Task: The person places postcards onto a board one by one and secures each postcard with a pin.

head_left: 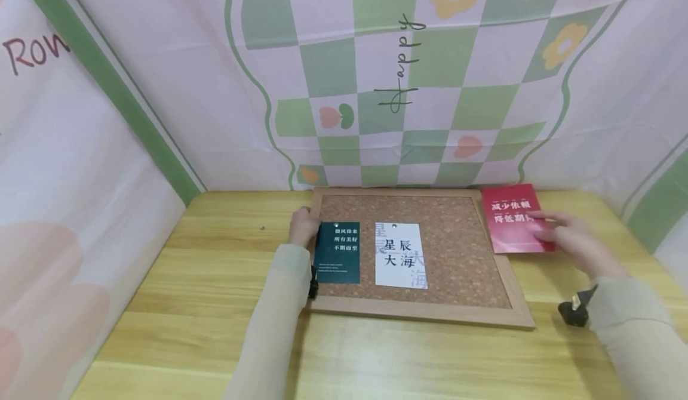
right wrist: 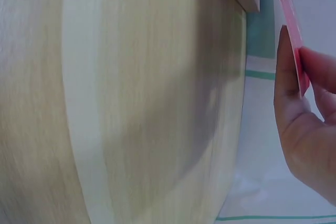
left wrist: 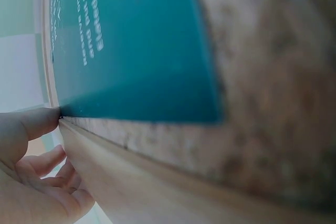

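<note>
A cork board (head_left: 457, 262) with a light wood frame lies on the table. My left hand (head_left: 304, 227) holds its left edge, thumb on top at the frame and fingers on the outer side, as the left wrist view shows of the hand (left wrist: 47, 166). Right beside that hand a dark green card (head_left: 338, 262) is fixed to the cork by a pin near its top. To its right a white card (head_left: 400, 271) is pinned likewise. My right hand (head_left: 577, 242) pinches a red card (head_left: 513, 233) by its right side, between thumb and fingers (right wrist: 286, 72). The red card overlaps the board's right frame in the head view.
A small pin-like object (head_left: 262, 228) lies on the wooden table (head_left: 215, 304), left of the board. Behind the table hangs a checkered cloth (head_left: 376, 131) with flowers. Each wrist wears a black device, the right one (head_left: 574, 313) plainly visible.
</note>
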Available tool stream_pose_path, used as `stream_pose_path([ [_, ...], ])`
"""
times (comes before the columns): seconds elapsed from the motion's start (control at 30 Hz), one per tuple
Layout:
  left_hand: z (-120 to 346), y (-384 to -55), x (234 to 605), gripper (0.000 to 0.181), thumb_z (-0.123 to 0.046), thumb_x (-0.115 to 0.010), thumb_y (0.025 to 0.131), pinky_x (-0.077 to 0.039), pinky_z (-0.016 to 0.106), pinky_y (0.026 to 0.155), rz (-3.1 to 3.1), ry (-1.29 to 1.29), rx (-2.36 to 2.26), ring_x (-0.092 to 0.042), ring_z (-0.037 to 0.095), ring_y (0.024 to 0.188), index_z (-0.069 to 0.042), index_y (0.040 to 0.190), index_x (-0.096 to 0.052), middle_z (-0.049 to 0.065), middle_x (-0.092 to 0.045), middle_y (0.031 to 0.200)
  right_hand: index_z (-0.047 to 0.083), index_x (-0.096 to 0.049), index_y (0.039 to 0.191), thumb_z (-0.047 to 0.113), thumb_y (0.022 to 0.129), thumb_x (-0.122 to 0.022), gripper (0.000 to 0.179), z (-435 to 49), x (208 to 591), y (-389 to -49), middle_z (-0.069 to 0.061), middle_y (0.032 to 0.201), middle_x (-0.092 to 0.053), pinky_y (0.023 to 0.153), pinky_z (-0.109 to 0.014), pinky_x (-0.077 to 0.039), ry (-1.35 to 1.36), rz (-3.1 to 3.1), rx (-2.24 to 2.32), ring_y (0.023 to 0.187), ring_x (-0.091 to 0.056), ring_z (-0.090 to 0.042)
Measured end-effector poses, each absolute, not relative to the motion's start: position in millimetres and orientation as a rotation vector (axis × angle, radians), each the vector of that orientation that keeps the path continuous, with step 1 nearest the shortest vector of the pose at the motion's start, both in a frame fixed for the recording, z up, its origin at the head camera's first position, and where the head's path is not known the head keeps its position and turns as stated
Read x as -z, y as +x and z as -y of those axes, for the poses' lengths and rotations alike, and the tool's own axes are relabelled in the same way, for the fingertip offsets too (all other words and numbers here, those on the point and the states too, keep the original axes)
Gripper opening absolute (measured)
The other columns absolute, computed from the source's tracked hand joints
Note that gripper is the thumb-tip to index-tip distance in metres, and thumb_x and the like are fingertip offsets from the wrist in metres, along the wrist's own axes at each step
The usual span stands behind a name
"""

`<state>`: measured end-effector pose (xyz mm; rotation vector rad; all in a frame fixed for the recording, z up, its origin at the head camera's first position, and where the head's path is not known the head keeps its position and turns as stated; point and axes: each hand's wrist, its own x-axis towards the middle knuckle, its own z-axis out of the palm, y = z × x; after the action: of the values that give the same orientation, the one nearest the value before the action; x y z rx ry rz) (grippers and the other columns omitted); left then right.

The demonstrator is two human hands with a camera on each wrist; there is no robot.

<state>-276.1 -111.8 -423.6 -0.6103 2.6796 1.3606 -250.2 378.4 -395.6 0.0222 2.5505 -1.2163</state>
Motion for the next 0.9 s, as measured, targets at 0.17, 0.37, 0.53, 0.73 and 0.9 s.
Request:
stream_pose_path([
  [0.17,112,-276,425,0.037,-0.014,-0.049,0.097,-0.053,0.043,0.092,-2.669,-0.611,-1.374,-0.062,0.031,0.107,0.001,0.131,-0.051,0.021,-0.061,0.124,-0.004,-0.031,0.144,0.017,0.092,-0.059,0.062,-369,397,-250,-0.012,0.115,-0.059,0.075,-0.021,-0.052,-0.053,-2.561,1.238,0.081,-0.055,0.006],
  [0.37,113,-277,426,0.037,-0.012,-0.049,0.097,-0.052,0.044,0.093,-2.661,-0.617,-1.380,-0.061,0.031,0.109,0.001,0.132,-0.051,0.021,-0.060,0.125,-0.006,-0.031,0.142,0.025,0.092,-0.060,0.066,-354,396,-246,-0.033,0.140,-0.040,0.097,-0.059,-0.039,-0.182,-2.559,1.168,0.114,-0.051,-0.032],
  [0.53,113,-276,424,0.038,-0.012,-0.048,0.097,-0.052,0.043,0.094,-2.673,-0.605,-1.355,-0.060,0.030,0.110,0.001,0.133,-0.050,0.021,-0.060,0.125,-0.005,-0.036,0.140,0.024,0.090,-0.063,0.063,-344,397,-243,-0.034,0.149,-0.026,0.099,-0.071,-0.025,-0.229,-2.541,1.188,0.129,-0.031,-0.050],
  [0.73,112,-275,423,0.037,-0.012,-0.047,0.097,-0.052,0.043,0.094,-2.678,-0.600,-1.349,-0.061,0.031,0.110,0.001,0.132,-0.050,0.021,-0.060,0.125,-0.004,-0.041,0.138,0.026,0.090,-0.063,0.061,-336,399,-242,-0.034,0.140,-0.040,0.094,-0.064,-0.034,-0.245,-2.567,1.126,0.111,-0.051,-0.030],
  [0.9,112,-276,423,0.038,-0.013,-0.049,0.097,-0.052,0.043,0.095,-2.687,-0.593,-1.345,-0.060,0.031,0.112,0.001,0.132,-0.050,0.021,-0.059,0.127,-0.004,-0.043,0.137,0.027,0.089,-0.065,0.061,-328,398,-240,-0.030,0.128,-0.051,0.089,-0.053,-0.042,-0.255,-2.545,1.101,0.098,-0.054,-0.014],
])
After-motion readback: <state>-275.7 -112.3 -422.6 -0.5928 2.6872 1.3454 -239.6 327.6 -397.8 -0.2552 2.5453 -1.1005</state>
